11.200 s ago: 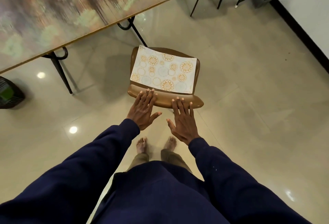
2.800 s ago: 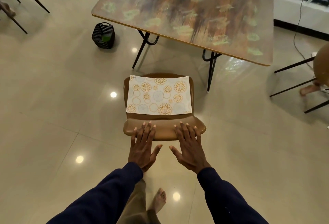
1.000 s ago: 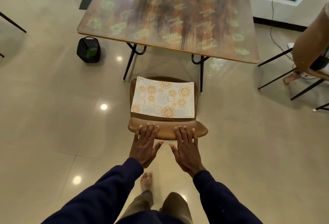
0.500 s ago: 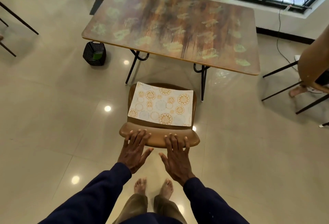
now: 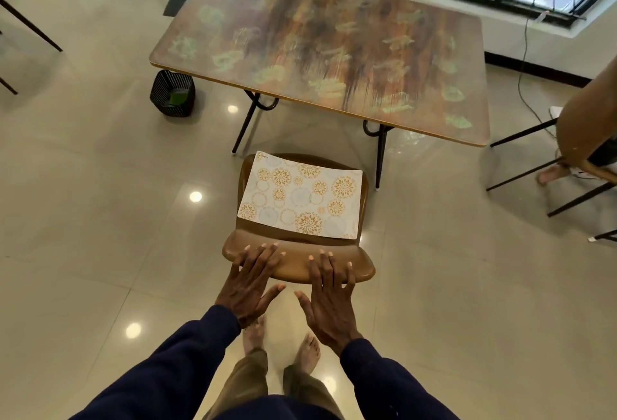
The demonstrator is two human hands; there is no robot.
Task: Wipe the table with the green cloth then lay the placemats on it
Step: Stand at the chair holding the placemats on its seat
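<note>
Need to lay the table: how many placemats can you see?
1: the placemat lies flat on the brown chair near the table. Others may be stacked beneath it, hidden.

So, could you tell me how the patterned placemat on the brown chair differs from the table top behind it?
The pale placemat carries orange and blue round medallions; the brown table top has dark streaks and green leaf shapes. The placemat is much smaller than the table top. The placemat lies on the brown plastic chair; the table top stands on black metal legs. Both are flat, round-cornered rectangles.
</note>
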